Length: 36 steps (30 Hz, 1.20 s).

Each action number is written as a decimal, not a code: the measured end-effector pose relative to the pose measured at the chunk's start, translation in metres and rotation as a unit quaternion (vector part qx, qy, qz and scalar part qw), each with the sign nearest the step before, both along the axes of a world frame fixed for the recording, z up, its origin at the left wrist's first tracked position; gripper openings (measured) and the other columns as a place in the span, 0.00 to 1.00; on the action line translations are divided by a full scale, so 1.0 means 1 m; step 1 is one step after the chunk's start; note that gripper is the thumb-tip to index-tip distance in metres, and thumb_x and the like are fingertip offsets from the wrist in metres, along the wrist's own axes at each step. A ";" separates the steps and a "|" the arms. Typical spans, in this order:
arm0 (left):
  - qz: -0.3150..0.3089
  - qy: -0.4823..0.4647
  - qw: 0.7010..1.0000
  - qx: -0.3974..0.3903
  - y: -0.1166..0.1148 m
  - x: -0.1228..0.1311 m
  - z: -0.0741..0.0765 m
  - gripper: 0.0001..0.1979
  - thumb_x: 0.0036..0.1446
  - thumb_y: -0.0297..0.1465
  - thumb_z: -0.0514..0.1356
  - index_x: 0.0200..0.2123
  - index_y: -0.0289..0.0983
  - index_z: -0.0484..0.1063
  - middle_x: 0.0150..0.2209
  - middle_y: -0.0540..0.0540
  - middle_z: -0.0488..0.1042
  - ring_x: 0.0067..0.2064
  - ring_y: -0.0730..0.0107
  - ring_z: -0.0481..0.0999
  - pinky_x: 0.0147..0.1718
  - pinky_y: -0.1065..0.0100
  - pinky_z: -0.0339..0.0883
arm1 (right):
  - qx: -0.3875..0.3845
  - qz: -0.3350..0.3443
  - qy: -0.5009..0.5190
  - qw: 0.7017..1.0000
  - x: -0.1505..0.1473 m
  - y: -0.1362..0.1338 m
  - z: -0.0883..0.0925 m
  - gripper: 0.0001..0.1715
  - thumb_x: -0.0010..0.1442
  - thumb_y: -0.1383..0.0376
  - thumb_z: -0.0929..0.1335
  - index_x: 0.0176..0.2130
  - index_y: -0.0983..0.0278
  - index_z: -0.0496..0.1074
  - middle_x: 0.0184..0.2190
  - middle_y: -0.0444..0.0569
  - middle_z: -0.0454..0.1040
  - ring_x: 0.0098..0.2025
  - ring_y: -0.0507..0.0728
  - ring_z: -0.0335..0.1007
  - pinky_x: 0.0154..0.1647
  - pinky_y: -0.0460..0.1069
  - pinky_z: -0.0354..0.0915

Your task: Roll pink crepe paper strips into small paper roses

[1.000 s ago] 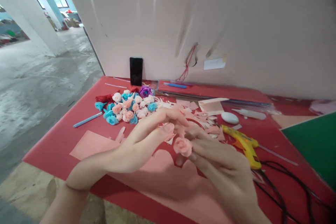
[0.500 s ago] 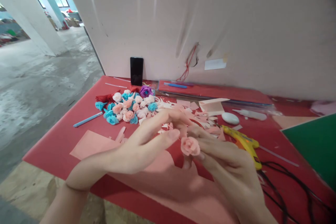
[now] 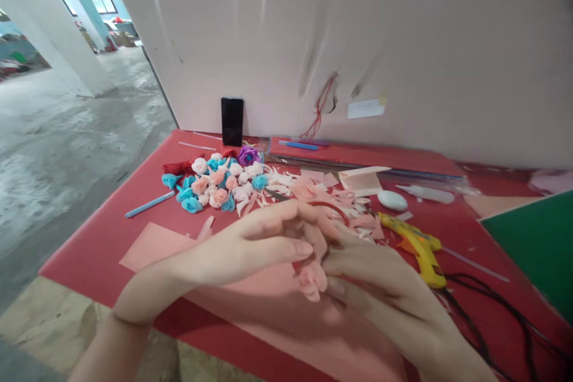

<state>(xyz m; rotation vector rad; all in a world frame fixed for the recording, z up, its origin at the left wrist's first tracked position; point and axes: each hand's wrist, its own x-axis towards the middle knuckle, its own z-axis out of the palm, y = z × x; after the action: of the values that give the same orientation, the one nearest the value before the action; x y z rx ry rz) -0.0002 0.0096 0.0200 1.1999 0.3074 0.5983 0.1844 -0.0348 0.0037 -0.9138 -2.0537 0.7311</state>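
Observation:
A small pink paper rose (image 3: 311,280) hangs between my two hands above the table, its bloom tilted downward. My left hand (image 3: 255,245) curls over from the left, with thumb and fingers closed around the paper at the rose's base. From the right, my right hand (image 3: 385,280) has its fingertips pressed against the rose's side and base. Part of the base is hidden by the fingers. Beneath both hands lies a large pink paper sheet (image 3: 286,304) on the red table (image 3: 102,215).
Several blue, white and pink paper roses (image 3: 219,197) are heaped at the left, beside a blue pen (image 3: 150,204). Paper scraps (image 3: 308,188) and scissors with a red handle (image 3: 333,209) lie behind my hands. A yellow glue gun (image 3: 425,256) with a black cord rests rightward; a phone (image 3: 232,122) leans on the board.
The rose has tipped over and dropped lower, from facing up to hanging downward. My left fingers have closed in around its base, and my right hand has shifted slightly lower.

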 end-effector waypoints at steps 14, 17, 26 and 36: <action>-0.035 0.018 0.998 -0.040 -0.004 -0.002 0.000 0.09 0.55 0.20 0.58 0.40 0.35 0.66 0.26 0.55 0.67 0.26 0.82 0.72 0.31 0.77 0.68 | -0.067 0.079 0.006 0.995 0.003 0.003 0.006 0.11 0.64 0.66 0.64 0.34 0.55 0.75 0.36 0.40 0.78 0.36 0.51 0.71 0.45 0.47 0.62; -0.046 0.015 0.998 -0.046 -0.003 -0.002 0.000 0.09 0.56 0.20 0.57 0.40 0.35 0.67 0.26 0.55 0.68 0.26 0.82 0.72 0.30 0.77 0.67 | -0.091 0.085 0.018 0.992 0.002 0.002 0.006 0.12 0.64 0.64 0.64 0.34 0.55 0.76 0.37 0.41 0.78 0.39 0.52 0.72 0.44 0.48 0.63; -0.030 0.006 0.998 -0.056 -0.004 -0.002 0.002 0.09 0.55 0.19 0.58 0.39 0.35 0.69 0.28 0.54 0.68 0.27 0.82 0.72 0.36 0.74 0.66 | -0.121 0.089 0.051 0.987 0.005 0.000 0.006 0.11 0.64 0.63 0.65 0.32 0.54 0.77 0.30 0.41 0.76 0.34 0.51 0.70 0.38 0.46 0.64; -0.047 0.004 0.998 -0.046 -0.006 -0.001 0.003 0.08 0.56 0.20 0.55 0.39 0.35 0.67 0.28 0.52 0.68 0.26 0.80 0.71 0.30 0.75 0.66 | -0.193 0.087 0.101 0.972 0.002 0.001 0.006 0.13 0.62 0.61 0.66 0.28 0.56 0.77 0.23 0.41 0.73 0.28 0.50 0.67 0.36 0.46 0.62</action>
<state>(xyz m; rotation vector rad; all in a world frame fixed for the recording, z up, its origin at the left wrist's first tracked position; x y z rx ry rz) -0.0015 0.0040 0.0228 1.1211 0.2801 0.4919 0.1860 -0.0337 0.0094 -0.8306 -1.8572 1.2982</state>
